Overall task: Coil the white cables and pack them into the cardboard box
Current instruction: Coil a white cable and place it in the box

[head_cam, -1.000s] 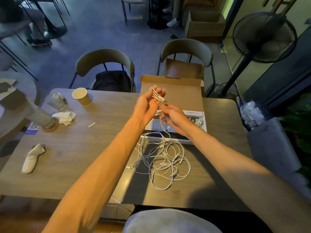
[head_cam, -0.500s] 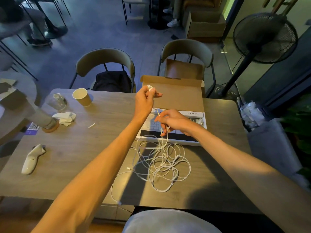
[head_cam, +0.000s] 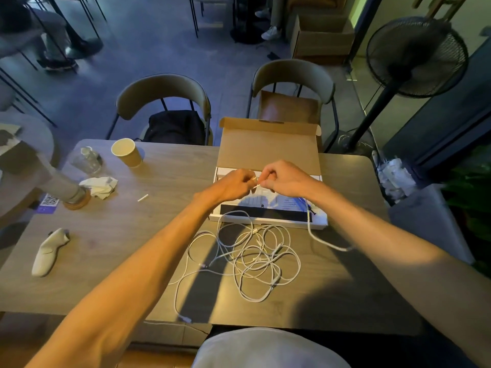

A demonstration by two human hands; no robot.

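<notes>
Left grip (head_cam: 233, 183), right grip (head_cam: 285, 179) seemingly pinch cable end (head_cam: 255, 185); tangle (head_cam: 261, 261) lies nearer, on table (head_cam: 119, 235).

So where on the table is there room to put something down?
Bare wood lies between the paper cup and the cardboard box, and right of the box up to the table edge. Crowded: the cable tangle before the box.

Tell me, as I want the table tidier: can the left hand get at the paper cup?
Probably yes, but not freely: the left hand pinches a white cable together with the right hand, so it must let go first. The paper cup stands on bare table to its left, nothing between.
</notes>
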